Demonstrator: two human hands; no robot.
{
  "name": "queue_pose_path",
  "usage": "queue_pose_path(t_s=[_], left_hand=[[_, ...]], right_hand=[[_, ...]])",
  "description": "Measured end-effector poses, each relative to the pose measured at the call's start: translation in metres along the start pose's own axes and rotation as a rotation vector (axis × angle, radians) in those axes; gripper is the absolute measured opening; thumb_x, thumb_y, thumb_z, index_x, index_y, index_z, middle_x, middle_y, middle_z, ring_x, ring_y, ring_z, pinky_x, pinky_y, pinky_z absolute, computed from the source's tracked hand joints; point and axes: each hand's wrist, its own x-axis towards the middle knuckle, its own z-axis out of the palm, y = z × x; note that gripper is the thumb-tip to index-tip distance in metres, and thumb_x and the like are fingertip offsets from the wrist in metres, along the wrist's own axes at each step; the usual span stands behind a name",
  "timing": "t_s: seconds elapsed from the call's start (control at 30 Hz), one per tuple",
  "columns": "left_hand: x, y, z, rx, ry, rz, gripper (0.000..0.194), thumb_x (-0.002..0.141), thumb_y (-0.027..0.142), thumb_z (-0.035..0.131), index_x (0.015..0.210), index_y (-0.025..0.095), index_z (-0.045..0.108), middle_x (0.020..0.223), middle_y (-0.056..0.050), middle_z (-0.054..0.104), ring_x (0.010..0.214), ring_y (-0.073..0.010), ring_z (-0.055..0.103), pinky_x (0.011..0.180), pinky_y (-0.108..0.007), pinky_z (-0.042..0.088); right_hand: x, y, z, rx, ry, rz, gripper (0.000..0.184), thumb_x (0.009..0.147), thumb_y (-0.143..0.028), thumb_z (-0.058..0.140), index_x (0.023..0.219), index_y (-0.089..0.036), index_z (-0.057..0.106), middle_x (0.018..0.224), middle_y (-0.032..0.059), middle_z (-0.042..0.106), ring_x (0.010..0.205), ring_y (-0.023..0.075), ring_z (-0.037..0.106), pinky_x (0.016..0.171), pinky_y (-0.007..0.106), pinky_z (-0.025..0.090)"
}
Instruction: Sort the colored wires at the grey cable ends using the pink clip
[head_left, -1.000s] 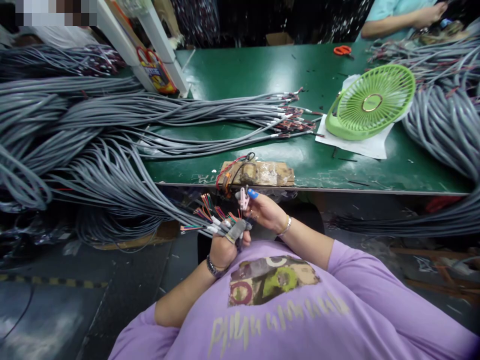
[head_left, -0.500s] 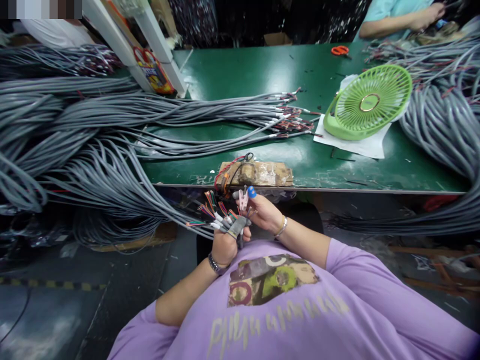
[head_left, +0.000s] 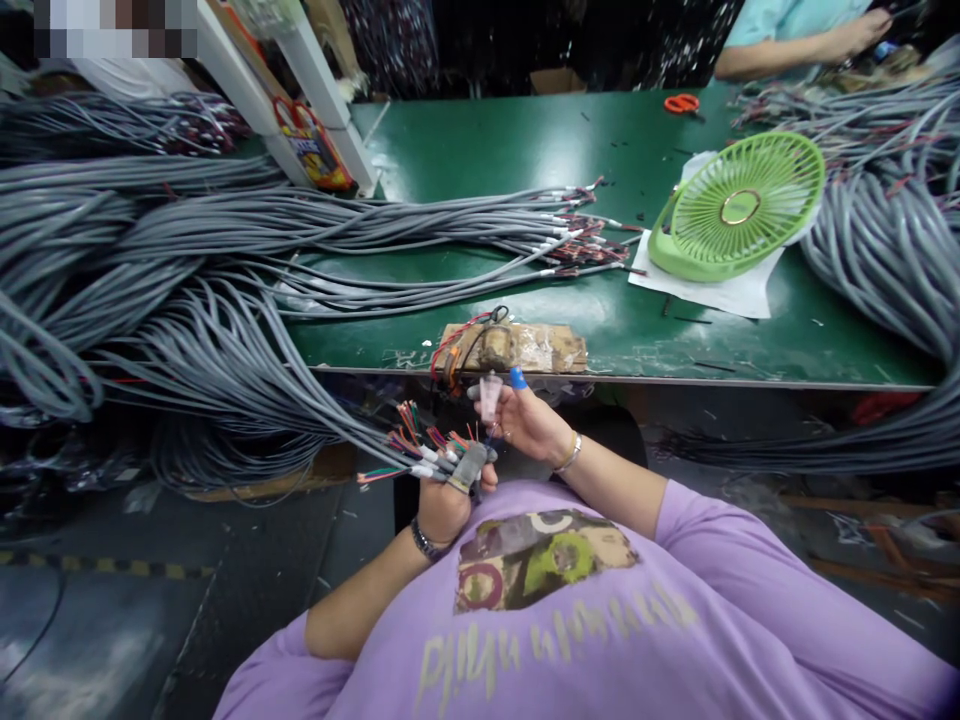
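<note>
My left hand [head_left: 444, 508] is closed around the ends of several grey cables [head_left: 360, 425], in front of my chest. A grey wrap [head_left: 469, 466] covers one of its fingers. Fanned-out coloured wires [head_left: 409, 425], orange, green and purple among them, stick out beyond white sleeves on the cable ends. To the right, my right hand [head_left: 538, 425] has its fingers on a blurred pale pink clip [head_left: 490, 398], just above the wire ends. A blue cover [head_left: 517, 378] on one digit points upward, away from the clip. Small wires between the hands are hard to make out.
A wooden block with red and black leads [head_left: 544, 348] lies at the front edge of the green table [head_left: 465, 130]. Behind it are grey cable bundles [head_left: 420, 220], a green fan [head_left: 739, 205] and orange-handled scissors [head_left: 681, 103]. A co-worker's arm [head_left: 795, 55] shows at top right.
My left hand and the wire ends have dropped slightly. My right hand has shifted a little right, its blue-covered digit now apart from the pink clip.
</note>
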Motion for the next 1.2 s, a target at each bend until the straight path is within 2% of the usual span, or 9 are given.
queue_pose_path(t_s=[0.23, 0.37, 0.53, 0.7, 0.83, 1.0, 1.2], left_hand=[[0.003, 0.001, 0.004, -0.019, 0.111, 0.04, 0.03, 0.076, 0.044, 0.068, 0.068, 0.015, 0.067, 0.051, 0.001, 0.063, 0.041, -0.0098, 0.056, 0.041, -0.02, 0.047], [0.007, 0.002, 0.008, -0.006, 0.129, 0.05, 0.031, 0.076, 0.045, 0.068, 0.066, 0.015, 0.067, 0.051, 0.0, 0.063, 0.042, -0.0101, 0.057, 0.041, -0.02, 0.047], [0.01, -0.002, 0.008, -0.012, 0.105, 0.062, 0.029, 0.077, 0.043, 0.068, 0.067, 0.015, 0.067, 0.054, 0.0, 0.064, 0.044, -0.0098, 0.057, 0.043, -0.02, 0.048], [0.012, -0.005, 0.007, 0.026, 0.086, 0.109, 0.029, 0.08, 0.042, 0.066, 0.068, 0.015, 0.066, 0.055, 0.0, 0.064, 0.046, -0.0103, 0.058, 0.044, -0.02, 0.047], [0.009, -0.003, 0.008, 0.07, 0.078, 0.098, 0.031, 0.08, 0.041, 0.065, 0.063, 0.015, 0.065, 0.055, -0.001, 0.064, 0.045, -0.0099, 0.057, 0.044, -0.02, 0.047], [0.009, -0.003, 0.007, 0.072, 0.078, 0.08, 0.029, 0.079, 0.04, 0.066, 0.063, 0.015, 0.065, 0.055, 0.0, 0.065, 0.044, -0.0103, 0.058, 0.045, -0.021, 0.049], [0.007, -0.007, 0.003, 0.07, 0.067, 0.063, 0.032, 0.079, 0.042, 0.065, 0.062, 0.015, 0.064, 0.053, -0.001, 0.065, 0.043, -0.0103, 0.058, 0.044, -0.02, 0.048]], right_hand=[[0.001, -0.001, -0.002, -0.051, -0.011, -0.105, 0.032, 0.088, -0.044, 0.058, 0.088, -0.014, 0.068, 0.073, 0.0028, 0.064, 0.059, 0.0084, 0.051, 0.052, 0.019, 0.039], [0.003, 0.004, -0.003, -0.086, 0.014, -0.108, 0.043, 0.087, -0.055, 0.055, 0.086, -0.014, 0.068, 0.075, 0.0049, 0.065, 0.06, 0.0099, 0.052, 0.053, 0.021, 0.041], [0.009, 0.007, -0.001, -0.07, -0.009, -0.06, 0.054, 0.085, -0.063, 0.051, 0.095, -0.014, 0.068, 0.075, 0.0058, 0.065, 0.058, 0.0111, 0.052, 0.052, 0.022, 0.042], [0.011, 0.007, 0.003, 0.019, 0.023, -0.059, 0.051, 0.082, -0.061, 0.057, 0.09, -0.013, 0.068, 0.066, 0.0028, 0.063, 0.056, 0.0105, 0.052, 0.053, 0.022, 0.044], [0.012, 0.006, 0.007, 0.056, 0.084, -0.078, 0.046, 0.08, -0.059, 0.061, 0.076, -0.014, 0.066, 0.059, 0.0008, 0.06, 0.052, 0.0091, 0.05, 0.05, 0.02, 0.042], [0.012, 0.006, 0.01, 0.073, 0.108, -0.078, 0.043, 0.079, -0.057, 0.064, 0.073, -0.014, 0.064, 0.059, 0.0012, 0.06, 0.053, 0.0088, 0.051, 0.049, 0.02, 0.04], [0.009, 0.009, 0.007, 0.086, 0.031, -0.057, 0.052, 0.079, -0.067, 0.055, 0.078, -0.016, 0.063, 0.065, 0.0013, 0.059, 0.054, 0.009, 0.048, 0.049, 0.02, 0.039]])
